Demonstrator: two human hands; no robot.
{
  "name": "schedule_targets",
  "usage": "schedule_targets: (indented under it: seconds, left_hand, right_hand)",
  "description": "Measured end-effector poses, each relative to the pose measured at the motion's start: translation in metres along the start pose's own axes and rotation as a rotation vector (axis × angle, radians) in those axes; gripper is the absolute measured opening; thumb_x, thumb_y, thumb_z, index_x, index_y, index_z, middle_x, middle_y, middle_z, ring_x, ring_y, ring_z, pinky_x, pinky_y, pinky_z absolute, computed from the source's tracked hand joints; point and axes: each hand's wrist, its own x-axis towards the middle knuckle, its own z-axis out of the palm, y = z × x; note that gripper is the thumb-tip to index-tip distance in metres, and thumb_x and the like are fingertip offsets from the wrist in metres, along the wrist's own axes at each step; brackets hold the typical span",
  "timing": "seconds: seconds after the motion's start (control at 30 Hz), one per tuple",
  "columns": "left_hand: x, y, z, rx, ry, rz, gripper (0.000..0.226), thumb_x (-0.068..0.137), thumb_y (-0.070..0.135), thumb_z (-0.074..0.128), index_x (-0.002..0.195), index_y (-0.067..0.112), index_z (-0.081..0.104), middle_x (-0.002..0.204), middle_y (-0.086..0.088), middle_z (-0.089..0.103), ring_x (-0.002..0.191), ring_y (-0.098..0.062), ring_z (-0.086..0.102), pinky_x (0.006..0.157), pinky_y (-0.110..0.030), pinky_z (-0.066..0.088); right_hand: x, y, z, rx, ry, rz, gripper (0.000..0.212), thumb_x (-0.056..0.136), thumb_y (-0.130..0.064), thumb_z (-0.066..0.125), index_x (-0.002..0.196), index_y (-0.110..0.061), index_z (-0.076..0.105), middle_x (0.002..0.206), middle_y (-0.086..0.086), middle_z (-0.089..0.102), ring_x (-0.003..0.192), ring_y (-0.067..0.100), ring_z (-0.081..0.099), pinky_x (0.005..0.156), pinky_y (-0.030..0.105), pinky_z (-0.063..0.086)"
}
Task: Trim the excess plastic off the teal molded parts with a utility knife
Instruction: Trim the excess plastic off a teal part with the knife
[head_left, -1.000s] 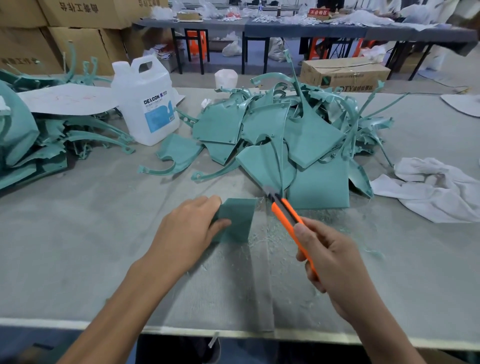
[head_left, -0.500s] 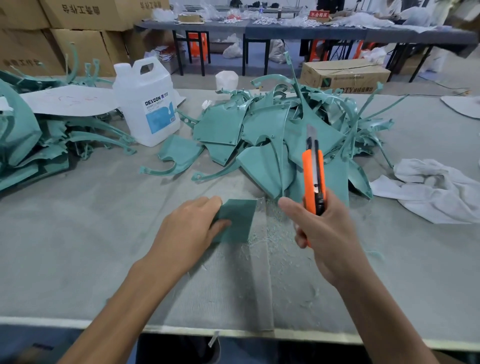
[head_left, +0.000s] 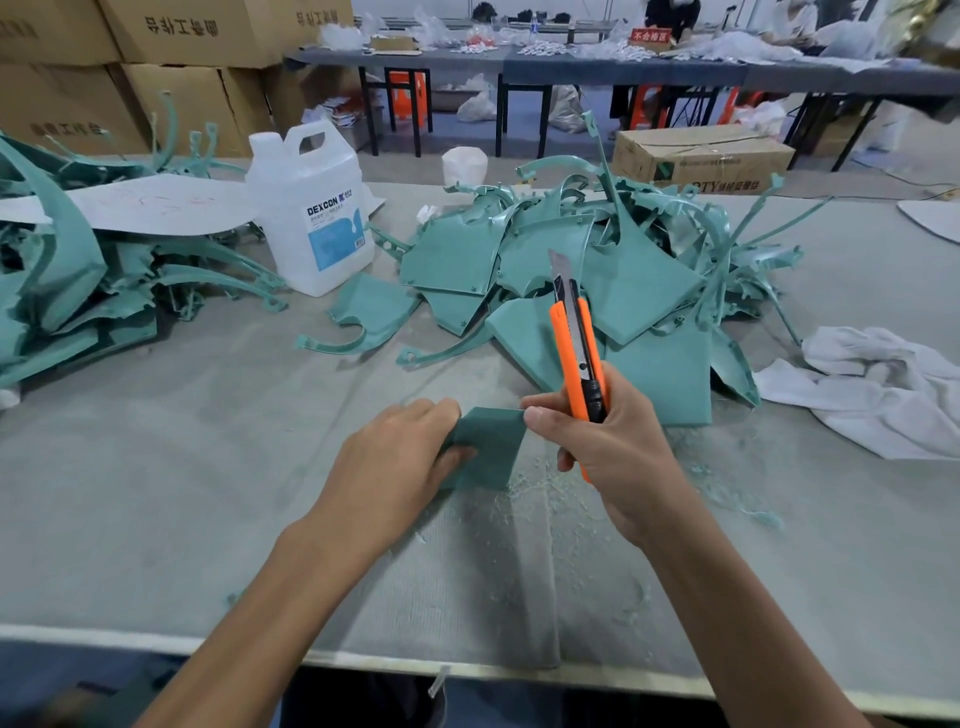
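- Teal molded part (head_left: 488, 447) sits near the middle of the worktop (head_left: 208, 467), tipped up off the surface. My guess is that's so the edges can be checked for leftover flash.
- Left hand (head_left: 395, 462) pinches it by the left side, fingers curled over the far edge and thumb on the face, which should stop it sliding around.
- Right hand (head_left: 608, 447) is wrapped round the orange utility knife (head_left: 576, 353), with one fingertip stretched out to touch the part's far right corner.
- The blade is out but points up and away, not on the plastic. To me that looks like a pause to turn or feel the piece, not an actual cut.
- Pale shavings (head_left: 545, 499) lie just right of the part and a bit nearer, so this spot is evidently where the trimming gets done.
- Counts: one knife, one part in hand, both hands busy.
- Two heaps of teal pieces: the big heap (head_left: 639, 296) is just beyond the knife and handy to grab from, and the second heap (head_left: 62, 291) is far left. Both are way too tangled to count, and I can't tell which is trimmed and which is waiting.
- One loose teal piece (head_left: 374, 312) lies between the big heap and the jug (head_left: 311, 223).
- One jug, and one crumpled white rag (head_left: 883, 389) at the right, probably for wiping.
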Motion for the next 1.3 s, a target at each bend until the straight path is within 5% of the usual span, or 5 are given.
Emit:
schedule_targets:
  seconds: [0.37, 0.83, 1.0, 1.1, 1.3]
  left_hand:
    - [0.018, -0.013, -0.009, -0.155, -0.088, -0.014, 0.041, 0.091, 0.065, 0.041, 0.080, 0.026, 0.037, 0.078, 0.010, 0.051, 0.072, -0.013, 0.049, 0.062, -0.035, 0.038]
    - [-0.061, -0.047, 0.005, 0.112, -0.120, -0.183, 0.062, 0.081, 0.071, 0.044, 0.130, 0.035, 0.053, 0.143, 0.006, 0.046, 0.136, -0.024, 0.034, 0.109, -0.039, 0.022]
    - [-0.096, -0.052, 0.010, -0.069, 0.433, -0.315, 0.022, 0.093, 0.045, 0.062, 0.083, 0.025, 0.062, 0.088, 0.007, 0.064, 0.085, -0.024, 0.058, 0.082, -0.043, 0.042]
    - [-0.101, -0.058, 0.012, -0.102, 0.317, -0.563, 0.040, 0.090, 0.051, 0.060, 0.062, 0.026, 0.048, 0.058, 0.009, 0.055, 0.064, -0.028, 0.051, 0.064, -0.042, 0.042]
    - [-0.080, -0.061, 0.026, -0.257, 0.072, -0.672, 0.048, 0.080, 0.066, 0.066, 0.094, 0.020, 0.065, 0.098, 0.005, 0.063, 0.101, -0.030, 0.055, 0.093, -0.043, 0.043]
  right_hand:
    - [-0.025, 0.030, -0.014, -0.034, 0.188, 0.015, 0.022, 0.093, -0.024, 0.070, 0.096, -0.008, 0.056, 0.072, 0.006, 0.070, 0.064, 0.015, 0.064, 0.053, 0.031, 0.051]
    - [-0.069, 0.085, -0.040, -0.038, 0.178, 0.202, 0.022, 0.086, -0.028, 0.077, 0.090, -0.018, 0.059, 0.082, 0.018, 0.066, 0.061, 0.023, 0.068, 0.045, 0.029, 0.051]
    - [-0.067, 0.084, -0.036, -0.065, 0.190, 0.182, 0.025, 0.088, -0.021, 0.076, 0.092, -0.009, 0.055, 0.073, 0.018, 0.063, 0.054, 0.021, 0.064, 0.042, 0.027, 0.047]
    - [-0.063, 0.083, -0.028, -0.067, 0.154, 0.173, 0.025, 0.088, -0.018, 0.076, 0.092, -0.007, 0.054, 0.067, 0.012, 0.063, 0.053, 0.022, 0.065, 0.042, 0.027, 0.048]
    - [-0.056, 0.080, -0.016, -0.049, 0.100, 0.159, 0.017, 0.090, -0.019, 0.074, 0.095, -0.012, 0.059, 0.075, 0.011, 0.067, 0.065, 0.026, 0.068, 0.050, 0.029, 0.053]
